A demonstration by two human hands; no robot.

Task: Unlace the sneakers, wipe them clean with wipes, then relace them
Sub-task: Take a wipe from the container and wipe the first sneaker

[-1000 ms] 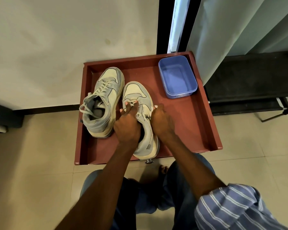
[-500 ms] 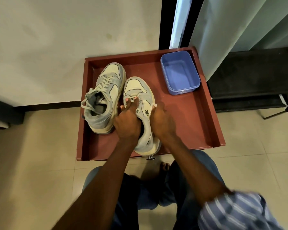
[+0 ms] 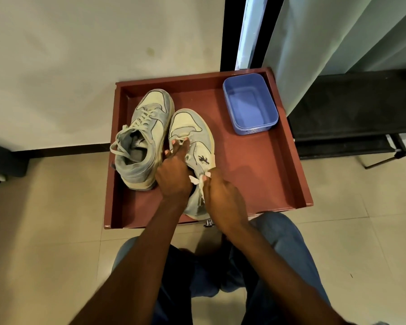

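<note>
1. Since the earlier frame, right hand [image 3: 220,193] has drawn back toward the heel, pinching a lace end [image 3: 195,179].
2. Left hand [image 3: 174,172] lies on the right sneaker [image 3: 195,146], fingertips on the laces; whether they pinch is unclear.
3. Both sneakers sit in the red tray [image 3: 288,160]; left sneaker [image 3: 143,141] remains laced.
4. Best practice: steady the shoe and draw the lace out eyelet by eyelet.

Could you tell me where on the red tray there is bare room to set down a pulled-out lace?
The widest bare patch of the red tray lies right of the right sneaker, below the blue tub. A smaller strip runs along the near rim under the left sneaker. The middle is crowded: left hand and right hand work there.
</note>
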